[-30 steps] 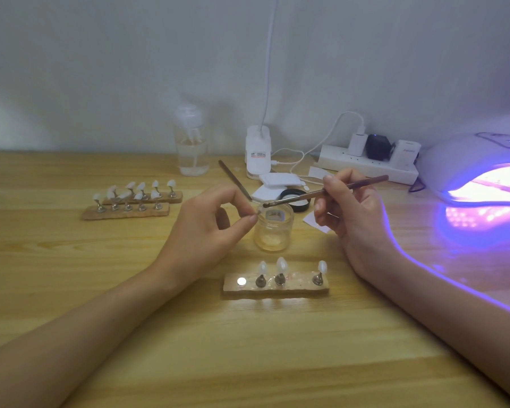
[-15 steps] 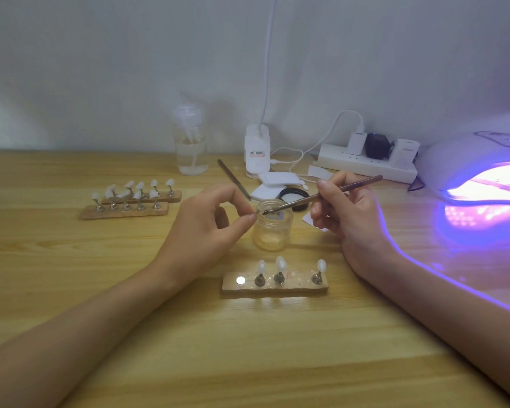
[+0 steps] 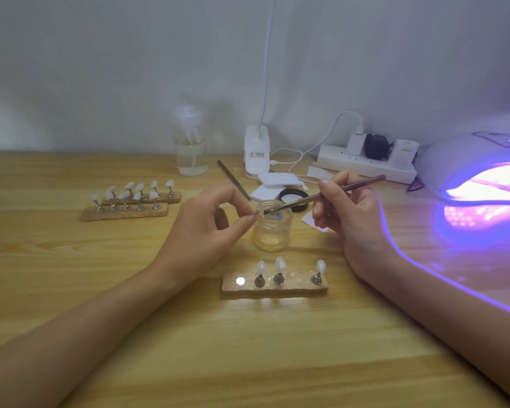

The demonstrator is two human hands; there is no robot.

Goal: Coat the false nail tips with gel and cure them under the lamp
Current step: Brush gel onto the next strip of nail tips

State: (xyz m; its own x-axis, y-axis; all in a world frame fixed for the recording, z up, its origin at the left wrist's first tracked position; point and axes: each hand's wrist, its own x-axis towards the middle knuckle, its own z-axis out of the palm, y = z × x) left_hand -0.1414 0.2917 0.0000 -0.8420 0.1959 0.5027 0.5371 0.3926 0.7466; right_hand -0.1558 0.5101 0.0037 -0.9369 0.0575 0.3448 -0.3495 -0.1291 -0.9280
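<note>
My right hand grips a thin brown brush, and its dark tip sits at the mouth of a small clear gel jar. Just left of the jar rim, my left hand pinches a small pale nail tip between thumb and forefinger, right beside the brush tip; most of the nail tip is hidden. In front of the jar lies a cork strip with three nail tips on metal pegs and one bare magnet. The curing lamp glows purple at the right edge.
Two more cork strips carrying several nail tips lie at the left. A clear pump bottle, a white bottle, cotton pads, a black lid, a thin metal tool and a power strip stand behind the jar.
My right hand has shifted slightly left and lowered the brush, bringing its tip down to the jar mouth. My left hand has stayed in place with its pinch.
</note>
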